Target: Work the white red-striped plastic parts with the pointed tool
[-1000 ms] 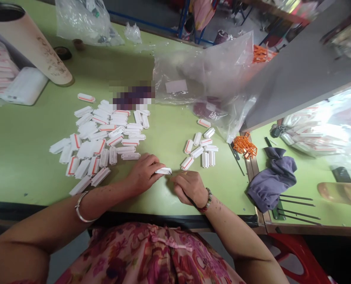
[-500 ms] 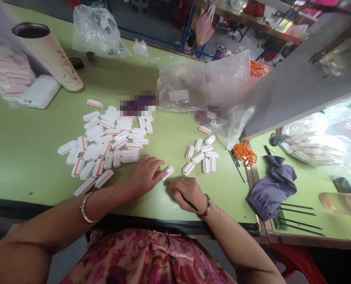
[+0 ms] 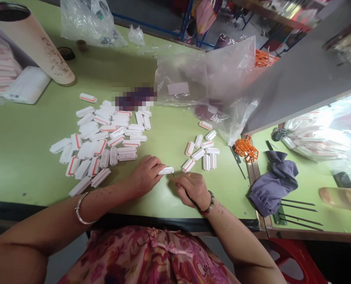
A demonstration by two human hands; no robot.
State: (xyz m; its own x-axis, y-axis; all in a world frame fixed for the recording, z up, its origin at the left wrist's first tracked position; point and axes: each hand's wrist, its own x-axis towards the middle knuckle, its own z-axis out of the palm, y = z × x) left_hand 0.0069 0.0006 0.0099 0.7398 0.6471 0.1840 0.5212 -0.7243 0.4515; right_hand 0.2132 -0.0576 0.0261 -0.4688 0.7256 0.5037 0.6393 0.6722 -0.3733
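Observation:
My left hand (image 3: 145,173) pinches a small white plastic connector (image 3: 166,170) against the green table (image 3: 24,157), near its front edge. My right hand (image 3: 192,188) is closed around a thin dark pick tool (image 3: 189,195), whose tip points at the connector's right end. A large pile of white connectors with orange seals (image 3: 101,138) lies to the left of my left hand. A smaller group of the same connectors (image 3: 203,152) lies just beyond my right hand.
A clear plastic bag (image 3: 205,85) lies beyond the small group. Orange seal rings (image 3: 245,149), a grey cloth (image 3: 274,181) and thin dark rods (image 3: 299,211) lie at right. A cardboard tube (image 3: 30,43) and a white box (image 3: 27,85) stand at far left.
My left hand has turned the connector from a slant to lie level and gripped it. My right hand has brought the pick's tip up to its end.

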